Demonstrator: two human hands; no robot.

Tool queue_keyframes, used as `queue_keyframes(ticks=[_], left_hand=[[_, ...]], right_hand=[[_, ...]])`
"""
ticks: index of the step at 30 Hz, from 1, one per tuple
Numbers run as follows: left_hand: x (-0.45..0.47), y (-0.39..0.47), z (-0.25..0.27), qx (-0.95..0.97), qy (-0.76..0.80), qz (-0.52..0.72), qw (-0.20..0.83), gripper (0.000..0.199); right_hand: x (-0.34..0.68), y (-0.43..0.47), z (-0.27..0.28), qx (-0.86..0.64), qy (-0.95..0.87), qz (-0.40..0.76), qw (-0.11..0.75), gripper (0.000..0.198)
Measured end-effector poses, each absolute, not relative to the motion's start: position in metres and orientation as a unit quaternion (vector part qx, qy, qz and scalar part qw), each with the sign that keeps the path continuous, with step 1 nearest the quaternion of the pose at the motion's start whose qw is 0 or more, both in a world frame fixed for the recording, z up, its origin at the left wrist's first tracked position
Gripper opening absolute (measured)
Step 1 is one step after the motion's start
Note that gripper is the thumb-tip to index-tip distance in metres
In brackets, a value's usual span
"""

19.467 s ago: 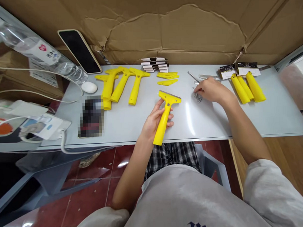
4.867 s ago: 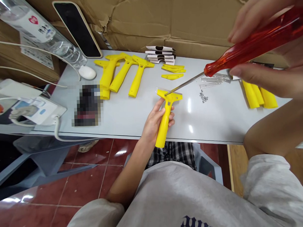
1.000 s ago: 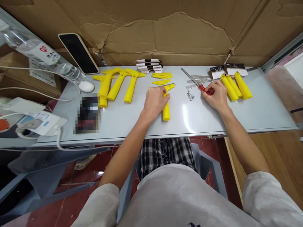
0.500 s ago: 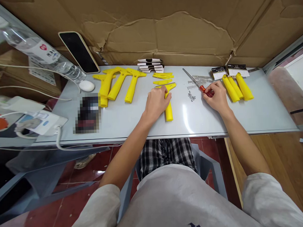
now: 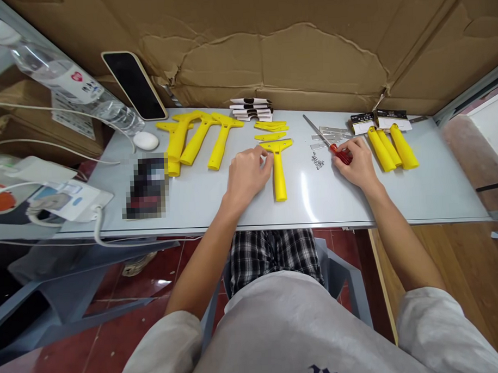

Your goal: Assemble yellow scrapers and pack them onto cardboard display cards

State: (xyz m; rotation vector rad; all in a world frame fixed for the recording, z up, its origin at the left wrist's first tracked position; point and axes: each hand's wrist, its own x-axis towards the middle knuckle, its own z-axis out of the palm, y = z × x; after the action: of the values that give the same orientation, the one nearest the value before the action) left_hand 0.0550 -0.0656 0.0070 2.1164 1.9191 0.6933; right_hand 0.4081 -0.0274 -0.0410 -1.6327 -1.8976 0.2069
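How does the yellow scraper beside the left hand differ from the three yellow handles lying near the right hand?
The scraper has a wide T-shaped head; the three yellow handles are plain rounded bars without one. The scraper lies alone, handle toward the person; the handles lie side by side, slanted. The left hand touches the scraper; the right hand rests on a screwdriver. All are yellow plastic.

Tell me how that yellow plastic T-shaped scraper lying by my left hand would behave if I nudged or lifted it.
The yellow plastic T-shaped scraper looks like rigid moulded plastic, so it is probably stiff and light. It lies flat on the smooth grey table, and its wide head would likely stop it rolling; a nudge from the left hand would probably slide or pivot it.
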Motion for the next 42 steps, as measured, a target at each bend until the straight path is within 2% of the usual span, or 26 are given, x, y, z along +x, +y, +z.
queue_keyframes(ticks=[7,14,23,29,42], left_hand=[[0.016,-0.093,-0.003,0.752,0.608,0.233,0.104,0.042],[0.001,-0.112,-0.019,0.770,0.593,0.211,0.103,0.057],[0.001,-0.120,-0.029,0.782,0.596,0.140,0.113,0.070],[0.006,-0.124,-0.029,0.792,0.595,0.105,0.092,0.073],[0.008,-0.125,-0.029,0.796,0.593,0.087,0.084,0.073]], right_hand=[[0.406,-0.030,-0.041,-0.607,-0.737,0.055,0.292,0.051],[0.379,-0.060,-0.027,-0.605,-0.745,-0.015,0.281,0.066],[0.293,-0.117,-0.025,-0.526,-0.840,0.100,0.091,0.091],[0.280,-0.107,-0.032,-0.537,-0.838,0.098,0.018,0.092],[0.279,-0.111,-0.032,-0.535,-0.841,0.081,0.005,0.090]])
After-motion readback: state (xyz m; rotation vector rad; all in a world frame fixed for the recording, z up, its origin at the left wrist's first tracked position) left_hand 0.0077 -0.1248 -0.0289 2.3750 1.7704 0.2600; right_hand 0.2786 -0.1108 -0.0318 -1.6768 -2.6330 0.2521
